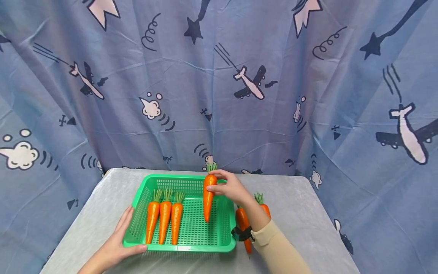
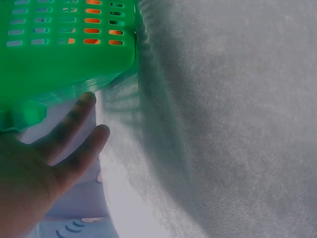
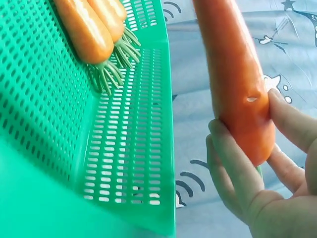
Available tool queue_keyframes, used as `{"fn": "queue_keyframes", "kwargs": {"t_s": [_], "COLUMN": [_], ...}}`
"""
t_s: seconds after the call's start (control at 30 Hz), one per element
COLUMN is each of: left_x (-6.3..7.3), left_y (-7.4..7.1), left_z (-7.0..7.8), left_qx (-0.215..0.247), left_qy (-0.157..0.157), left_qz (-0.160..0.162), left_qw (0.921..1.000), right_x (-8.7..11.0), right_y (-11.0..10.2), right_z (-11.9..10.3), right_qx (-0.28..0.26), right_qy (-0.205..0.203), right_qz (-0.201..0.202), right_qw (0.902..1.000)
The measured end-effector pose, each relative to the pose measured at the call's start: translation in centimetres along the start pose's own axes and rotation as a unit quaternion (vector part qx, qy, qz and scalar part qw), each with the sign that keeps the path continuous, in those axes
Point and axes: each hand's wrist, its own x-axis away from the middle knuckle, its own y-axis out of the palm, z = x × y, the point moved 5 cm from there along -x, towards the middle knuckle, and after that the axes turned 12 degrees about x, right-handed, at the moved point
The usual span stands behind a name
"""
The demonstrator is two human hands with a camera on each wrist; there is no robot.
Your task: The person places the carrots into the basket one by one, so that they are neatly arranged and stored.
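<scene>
My right hand point(image 1: 232, 188) pinches a carrot point(image 1: 207, 199) near its leafy top. It hangs tip down over the right part of a green plastic basket point(image 1: 179, 248). The right wrist view shows the fingers and thumb of that hand point(image 3: 270, 201) around the thick end of the carrot point(image 3: 235, 69). Three carrots point(image 1: 165, 222) lie side by side in the basket's left half, green tops to the back. At the basket's front left corner, my left hand point(image 1: 114, 245) touches the outside with spread, fairly straight fingers, its thumb at the front rim.
Right of the basket, partly hidden by my right forearm, lie a carrot point(image 1: 242, 219) and another carrot point(image 1: 265, 209). A grey cloth point(image 1: 301, 228) covers the table. Blue curtains point(image 1: 219, 114) with printed planes hang behind and at both sides.
</scene>
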Motion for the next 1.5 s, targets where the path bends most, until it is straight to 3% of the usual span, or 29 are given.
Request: {"fn": "queue_keyframes", "kwargs": {"t_s": [0.17, 0.83, 1.03, 1.5], "left_x": [0.1, 0.0, 0.1, -0.1], "left_y": [-0.1, 0.0, 0.0, -0.1], "left_z": [0.0, 0.0, 0.0, 0.1], "left_qx": [-0.012, 0.013, -0.005, 0.023], "left_qy": [0.002, 0.002, 0.01, 0.011], "left_qz": [0.003, 0.0, 0.007, 0.006], "left_qw": [0.9999, 0.9999, 0.9999, 0.9997], "right_x": [-0.5, -2.2, -2.4, -3.1], "right_y": [1.1, 5.0, 5.8, 7.5], "right_z": [0.2, 1.4, 1.6, 2.9], "right_qx": [-0.002, 0.026, 0.042, 0.064], "right_qy": [0.011, 0.07, 0.073, 0.104], "right_qz": [-0.017, -0.063, -0.067, -0.072], "right_qw": [0.9998, 0.9952, 0.9942, 0.99]}}
